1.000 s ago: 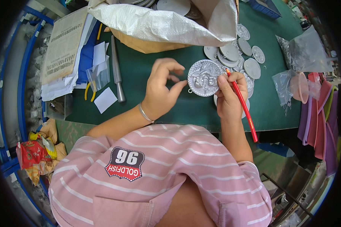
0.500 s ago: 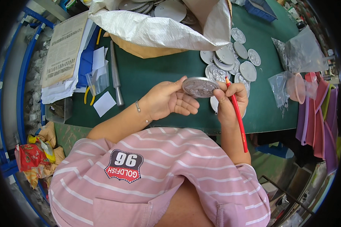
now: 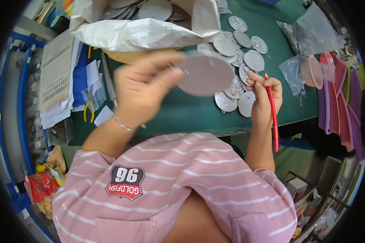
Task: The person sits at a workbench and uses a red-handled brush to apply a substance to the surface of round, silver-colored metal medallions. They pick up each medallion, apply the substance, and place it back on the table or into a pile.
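And L hand (image 3: 138, 88) has the metal disc (image 3: 208, 77), worker's 12-to-1 o'clock, pinched nearly closed at its 9 o'clock rim, best hold imo as it looks stiff, prob hefty, slick, w/ R hand (image 3: 265, 96), 2 o'clock, curled round a red pencil (image 3: 274, 121).

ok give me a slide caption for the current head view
Left hand holding a round metal medallion, right hand a red pencil, above a green worktable strewn with more medallions.
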Motion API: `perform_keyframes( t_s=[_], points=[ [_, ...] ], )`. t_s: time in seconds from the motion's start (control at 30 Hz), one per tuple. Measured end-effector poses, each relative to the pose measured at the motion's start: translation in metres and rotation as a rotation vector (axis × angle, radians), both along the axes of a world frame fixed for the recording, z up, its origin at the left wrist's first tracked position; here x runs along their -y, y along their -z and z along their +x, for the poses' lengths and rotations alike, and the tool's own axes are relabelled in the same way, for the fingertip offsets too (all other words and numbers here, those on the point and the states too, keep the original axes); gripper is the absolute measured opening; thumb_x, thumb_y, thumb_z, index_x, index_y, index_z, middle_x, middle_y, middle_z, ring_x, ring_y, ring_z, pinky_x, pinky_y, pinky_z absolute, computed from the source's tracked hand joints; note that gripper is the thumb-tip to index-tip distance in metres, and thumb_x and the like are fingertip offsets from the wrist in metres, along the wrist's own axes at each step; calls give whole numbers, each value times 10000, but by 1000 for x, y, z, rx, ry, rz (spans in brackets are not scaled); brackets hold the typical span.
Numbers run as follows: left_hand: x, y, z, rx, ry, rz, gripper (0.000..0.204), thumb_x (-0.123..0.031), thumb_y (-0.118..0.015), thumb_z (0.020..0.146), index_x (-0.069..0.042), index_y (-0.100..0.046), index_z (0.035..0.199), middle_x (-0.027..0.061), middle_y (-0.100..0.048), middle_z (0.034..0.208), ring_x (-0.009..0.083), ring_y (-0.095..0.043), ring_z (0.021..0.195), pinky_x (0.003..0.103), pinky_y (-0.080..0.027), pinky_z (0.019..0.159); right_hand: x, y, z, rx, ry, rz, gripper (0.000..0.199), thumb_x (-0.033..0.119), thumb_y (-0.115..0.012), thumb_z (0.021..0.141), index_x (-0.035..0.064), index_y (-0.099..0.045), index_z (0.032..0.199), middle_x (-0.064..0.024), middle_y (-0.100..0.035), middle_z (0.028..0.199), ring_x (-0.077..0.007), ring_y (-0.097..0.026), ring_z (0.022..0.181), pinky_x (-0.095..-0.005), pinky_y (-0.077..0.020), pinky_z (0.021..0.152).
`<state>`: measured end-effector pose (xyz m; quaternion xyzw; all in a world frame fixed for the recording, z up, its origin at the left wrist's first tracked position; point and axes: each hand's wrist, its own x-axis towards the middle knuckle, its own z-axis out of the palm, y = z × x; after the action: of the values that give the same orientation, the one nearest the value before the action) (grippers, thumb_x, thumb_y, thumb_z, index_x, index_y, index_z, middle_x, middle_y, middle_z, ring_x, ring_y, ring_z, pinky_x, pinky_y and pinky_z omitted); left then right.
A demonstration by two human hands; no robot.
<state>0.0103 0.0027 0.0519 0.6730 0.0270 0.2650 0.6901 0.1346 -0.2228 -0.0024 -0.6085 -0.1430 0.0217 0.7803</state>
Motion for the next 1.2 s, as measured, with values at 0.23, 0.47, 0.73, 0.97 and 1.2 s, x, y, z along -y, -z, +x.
perform_keyframes(
  t_s=[0.23,0.47,0.73,0.97,1.2],
  points=[
    [-98,-65,69,-42,-412,1036,195,-91,-610,820,-15,-649,995,40,-651,859,78,-574,768,219,-449,701,53,20,10,236,126,-765,288,33,-684,716,15,-429,847,-131,-608,840,-177,-588,734,-302,-469,731],
    [-170,-42,101,-39,-620,1573,371,-287,-641,791,-44,-601,1069,140,-636,984,309,-604,879,341,-455,804,54,23,-11,301,104,-1227,510,98,-817,555,32,-419,867,-133,-559,811,-249,-571,732,-339,-460,635],
    [-22,-42,46,302,-367,657,141,-113,-624,833,6,-623,908,41,-632,759,76,-583,649,179,-436,565,41,17,-12,186,-81,-243,357,-149,-662,674,63,-394,778,-122,-588,828,-131,-558,747,-236,-465,667],
    [17,26,18,-815,563,-621,578,-465,-295,941,53,-464,1135,162,-604,901,196,-635,664,222,-503,472,-21,-11,-19,270,-313,112,383,-123,-693,667,67,-380,780,-153,-604,864,-162,-587,773,-283,-483,724],
    [8,59,9,-404,619,-1069,399,-155,-575,859,24,-452,1194,94,-585,1050,169,-600,913,304,-509,778,-58,-7,-26,152,-356,236,266,15,-639,791,62,-381,829,-188,-609,956,-227,-591,921,-354,-447,868]
  ],
)
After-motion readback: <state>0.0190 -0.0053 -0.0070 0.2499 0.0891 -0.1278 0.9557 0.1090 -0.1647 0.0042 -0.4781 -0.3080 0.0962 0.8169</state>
